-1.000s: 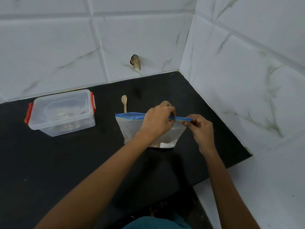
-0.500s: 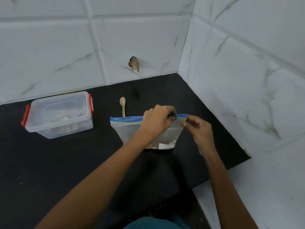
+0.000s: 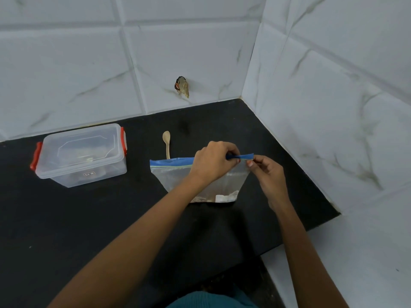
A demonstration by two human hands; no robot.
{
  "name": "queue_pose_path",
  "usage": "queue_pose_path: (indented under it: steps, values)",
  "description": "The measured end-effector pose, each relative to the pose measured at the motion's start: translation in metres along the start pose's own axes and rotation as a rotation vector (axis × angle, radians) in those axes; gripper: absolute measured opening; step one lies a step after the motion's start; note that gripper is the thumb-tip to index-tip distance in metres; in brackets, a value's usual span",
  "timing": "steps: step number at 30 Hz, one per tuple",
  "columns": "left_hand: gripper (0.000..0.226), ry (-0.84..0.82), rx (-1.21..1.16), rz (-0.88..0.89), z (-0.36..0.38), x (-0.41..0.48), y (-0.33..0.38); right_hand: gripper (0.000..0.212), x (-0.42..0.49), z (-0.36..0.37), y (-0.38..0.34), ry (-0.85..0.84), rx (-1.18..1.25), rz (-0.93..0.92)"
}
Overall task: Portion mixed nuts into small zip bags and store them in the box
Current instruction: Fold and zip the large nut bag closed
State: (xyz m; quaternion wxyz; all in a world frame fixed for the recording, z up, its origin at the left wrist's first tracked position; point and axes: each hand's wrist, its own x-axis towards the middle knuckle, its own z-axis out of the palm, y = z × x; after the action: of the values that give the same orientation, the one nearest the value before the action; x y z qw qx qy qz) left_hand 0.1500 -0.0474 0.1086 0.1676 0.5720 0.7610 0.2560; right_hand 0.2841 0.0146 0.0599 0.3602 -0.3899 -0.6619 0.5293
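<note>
Nearest the camera, a fold of teal garment [image 3: 209, 300] showed below the near edge of the black counter [image 3: 66, 230], and both forearms reached over that edge toward the zip bag [image 3: 178, 176]. The bag stood upright on the counter, with a small heap of pale and brown contents [image 3: 224, 197] at its bottom. The left hand [image 3: 213, 163] was curled over the bag's blue seal strip [image 3: 171, 162] and pinched it near the right end. The right hand [image 3: 269, 174] pinched the bag's top right corner just beside it. A wide band of counter lay nearer than the bag and to its left. To its right, a narrower strip ran to the tiled side wall [image 3: 333, 107]. Just behind the bag lay a wooden spoon [image 3: 166, 143], bowl pointing away. Well to the bag's left sat the clear lidded box [image 3: 82, 154] with red clips, near the back wall [image 3: 66, 63]. Beyond the bag, a small brown object [image 3: 182, 86] clung to that wall.
</note>
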Motion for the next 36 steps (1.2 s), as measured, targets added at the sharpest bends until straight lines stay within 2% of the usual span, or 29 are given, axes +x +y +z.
queue_pose_path:
  steps: [6,13,17,21,25,29,31,36]
  values:
    - [0.016,0.010,0.010,0.022,0.005,-0.001,0.001,0.015,0.001,0.006,0.001,0.126,-0.094,-0.029]
    - [0.023,0.021,0.050,0.024,0.002,0.000,0.003,0.018,-0.001,0.004,-0.005,0.025,-0.037,0.036]
    - [0.027,-0.035,0.084,0.017,0.005,-0.003,0.004,0.017,0.002,0.006,-0.003,0.091,-0.170,0.030]
    - [0.027,-0.045,0.152,0.011,0.001,-0.004,-0.001,0.015,0.001,0.010,-0.001,0.151,-0.160,0.037]
    - [0.020,-0.004,0.171,0.002,-0.002,-0.006,-0.005,0.014,-0.002,0.008,-0.003,0.089,-0.131,0.043]
    - [0.017,-0.002,0.101,-0.045,-0.002,-0.002,-0.003,0.029,0.001,0.001,-0.010,0.035,-0.058,0.062]
    - [0.017,-0.019,0.090,-0.037,-0.002,-0.001,-0.002,0.036,0.004,-0.003,-0.014,-0.012,-0.155,-0.005]
    - [0.021,-0.058,0.099,0.023,-0.004,-0.004,-0.006,0.023,0.010,-0.006,-0.021,-0.170,-0.495,-0.148]
